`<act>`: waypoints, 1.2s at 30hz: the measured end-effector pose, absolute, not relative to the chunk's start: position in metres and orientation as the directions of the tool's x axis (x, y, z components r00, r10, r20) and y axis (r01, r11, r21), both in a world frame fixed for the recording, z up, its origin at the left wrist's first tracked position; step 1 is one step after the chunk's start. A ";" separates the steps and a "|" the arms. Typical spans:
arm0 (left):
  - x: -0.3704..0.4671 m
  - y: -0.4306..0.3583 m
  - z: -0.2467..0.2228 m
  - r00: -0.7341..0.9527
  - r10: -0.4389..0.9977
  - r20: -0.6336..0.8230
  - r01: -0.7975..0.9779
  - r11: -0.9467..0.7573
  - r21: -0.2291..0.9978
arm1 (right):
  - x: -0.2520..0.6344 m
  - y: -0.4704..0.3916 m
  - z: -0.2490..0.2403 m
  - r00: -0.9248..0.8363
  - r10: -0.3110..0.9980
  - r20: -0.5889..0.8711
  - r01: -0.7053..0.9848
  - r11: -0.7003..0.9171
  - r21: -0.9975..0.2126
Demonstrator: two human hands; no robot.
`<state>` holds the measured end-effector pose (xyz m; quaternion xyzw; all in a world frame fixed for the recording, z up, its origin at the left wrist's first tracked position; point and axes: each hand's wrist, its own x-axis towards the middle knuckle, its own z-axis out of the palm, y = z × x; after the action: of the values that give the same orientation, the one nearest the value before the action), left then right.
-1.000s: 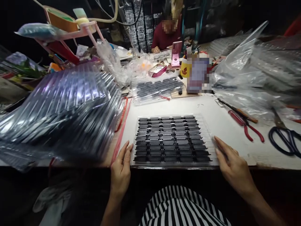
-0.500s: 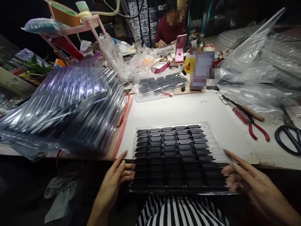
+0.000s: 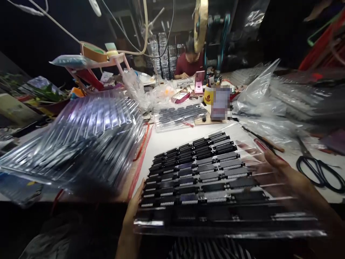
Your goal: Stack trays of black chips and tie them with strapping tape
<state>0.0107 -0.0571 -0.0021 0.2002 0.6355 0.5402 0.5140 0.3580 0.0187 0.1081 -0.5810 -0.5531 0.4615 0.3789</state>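
A clear plastic tray (image 3: 272,183) filled with rows of black parts (image 3: 185,176), each with a comb-like row of pale pins, is lifted toward me. It tilts, its right side higher than its left. My left hand (image 3: 136,203) grips the tray's left edge, most of its fingers hidden behind it. On the right side, my right hand (image 3: 283,169) holds the tray, its fingers partly seen through the clear plastic and blurred.
A tall stack of clear ribbed trays (image 3: 94,133) covers the table's left. Another filled tray (image 3: 180,113) lies behind. Scissors (image 3: 318,172), clear plastic bags (image 3: 258,90), a yellow cup (image 3: 208,95) and a pink phone stand (image 3: 199,82) are about. A co-worker (image 3: 188,64) sits opposite.
The tray has come up off the table edge and tilted, its right side raised by my right hand. The view has tipped upward, showing more of the room behind.
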 end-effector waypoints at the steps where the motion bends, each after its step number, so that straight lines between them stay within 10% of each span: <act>1: 0.008 -0.058 -0.007 -0.355 0.793 -0.496 -0.369 0.369 0.853 | 0.354 0.017 0.114 -0.072 0.983 -0.168 0.197 -0.151 -0.969; 8: 0.020 -0.057 -0.006 -0.202 0.805 -0.558 -0.563 0.371 0.739 | 0.318 0.007 0.113 -0.063 0.991 -0.121 -0.230 -0.132 -0.964; 22: 0.044 -0.022 0.028 -0.133 0.892 -0.431 -0.662 0.243 0.709 | 0.351 0.031 0.025 -0.159 0.874 -0.459 -0.242 -0.485 -0.840; 36: 0.041 -0.012 0.020 -0.147 0.895 -0.420 -0.556 0.276 0.784 | 0.353 0.035 0.016 -0.221 0.947 -0.233 -0.021 -0.243 -0.970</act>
<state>0.0408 -0.0125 0.0197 0.1724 0.4915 0.5762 0.6298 0.3534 0.0355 0.0162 -0.4870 -0.4755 0.6201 0.3901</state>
